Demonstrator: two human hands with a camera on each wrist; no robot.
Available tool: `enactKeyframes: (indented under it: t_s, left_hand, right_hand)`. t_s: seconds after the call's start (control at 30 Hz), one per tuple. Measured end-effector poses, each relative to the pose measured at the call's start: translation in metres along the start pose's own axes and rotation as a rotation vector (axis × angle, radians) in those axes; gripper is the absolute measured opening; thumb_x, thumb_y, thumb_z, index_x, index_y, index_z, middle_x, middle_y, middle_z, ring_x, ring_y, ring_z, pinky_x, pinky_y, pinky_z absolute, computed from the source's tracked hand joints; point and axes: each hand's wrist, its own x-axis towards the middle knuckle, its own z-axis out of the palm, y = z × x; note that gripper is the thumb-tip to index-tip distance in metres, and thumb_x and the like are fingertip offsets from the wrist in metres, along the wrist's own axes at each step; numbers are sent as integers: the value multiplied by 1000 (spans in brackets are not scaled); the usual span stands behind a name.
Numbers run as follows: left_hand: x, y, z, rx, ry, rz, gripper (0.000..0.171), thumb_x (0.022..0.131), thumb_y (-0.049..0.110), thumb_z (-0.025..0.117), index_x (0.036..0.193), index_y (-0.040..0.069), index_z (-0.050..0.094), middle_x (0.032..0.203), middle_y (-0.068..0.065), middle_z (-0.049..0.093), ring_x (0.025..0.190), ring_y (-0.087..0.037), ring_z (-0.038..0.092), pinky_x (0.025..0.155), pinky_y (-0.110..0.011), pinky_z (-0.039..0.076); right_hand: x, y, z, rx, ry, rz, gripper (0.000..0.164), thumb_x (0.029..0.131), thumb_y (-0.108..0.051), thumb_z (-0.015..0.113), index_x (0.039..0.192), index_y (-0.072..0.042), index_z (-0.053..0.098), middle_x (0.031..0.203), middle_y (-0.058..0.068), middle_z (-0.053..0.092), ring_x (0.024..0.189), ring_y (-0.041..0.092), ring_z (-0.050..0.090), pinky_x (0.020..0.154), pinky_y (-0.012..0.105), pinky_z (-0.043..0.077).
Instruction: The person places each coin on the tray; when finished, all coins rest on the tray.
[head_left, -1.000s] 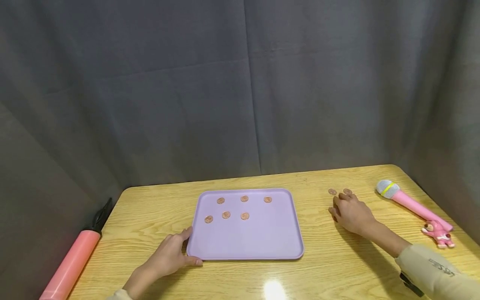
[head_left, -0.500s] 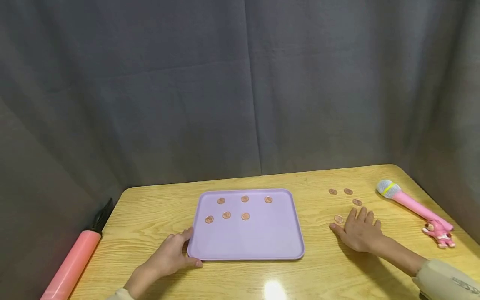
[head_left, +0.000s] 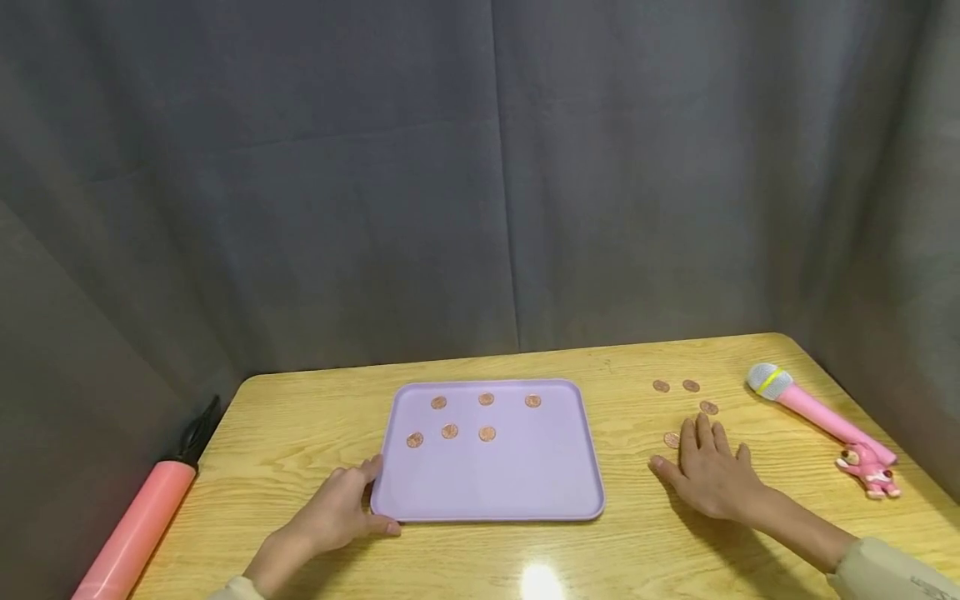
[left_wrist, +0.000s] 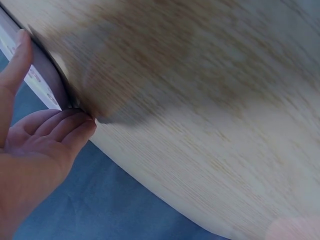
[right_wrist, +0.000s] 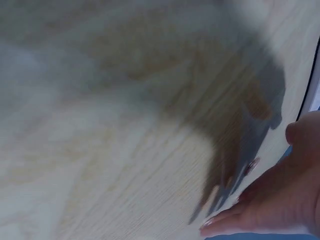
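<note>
A lilac tray (head_left: 517, 487) lies on the wooden table with copper-coloured coins (head_left: 487, 433) in two rows of three. My left hand (head_left: 333, 512) holds the tray's near left corner, fingers at the left side and thumb along the front edge; the left wrist view has the thumb (left_wrist: 19, 60) and fingers on either side of that corner. To the right of the tray, my right hand (head_left: 712, 475) is spread palm down, its straight fingers pointing away. Just beyond its thumb and index finger lies one coin (head_left: 672, 439); another coin (head_left: 708, 407) is ahead of the fingertips.
Two more coins, one of them a left-hand coin (head_left: 661, 386), lie farther back. A pink toy microphone (head_left: 813, 408) and a small pink bear figure (head_left: 870, 471) sit at the right edge. A pink pump (head_left: 138, 529) with a black handle is at left. Grey curtains (head_left: 375, 208) enclose the table.
My right hand has drawn back from the coins toward the near side and spread its fingers, uncovering two coins. The left hand stays at the tray corner; the tray coins have not moved.
</note>
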Motion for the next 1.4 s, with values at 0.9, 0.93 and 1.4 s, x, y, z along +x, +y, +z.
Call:
enactKeyframes:
  t_s: [0.9,0.93,1.4]
  left_hand:
    - [4,3,-5,42,7,9,100,65,30,89,138,-18,39,126,-29,58,111,-30,63,95,-42,49]
    - [4,3,-5,40,8,8,100,65,30,89,138,-18,39,125,-29,59,109,-29,63,94,-42,50]
    - [-1,-1,-2,42,19,-5,99,65,27,89,137,-19,40,124,-29,60,109,-28,63,92,-40,51]
  right_hand:
    - [43,18,10,-3,176,-137,73,102,-42,44,140,19,32,143,46,26,130,63,26,99,70,30]
    - [46,18,9,5,177,-150,73,102,-42,44,141,20,30,144,45,24,131,61,25,102,68,29]
    - [46,8,14,-67,140,-298,63,103,-34,47,136,20,41,145,37,33,135,49,32,96,65,40]
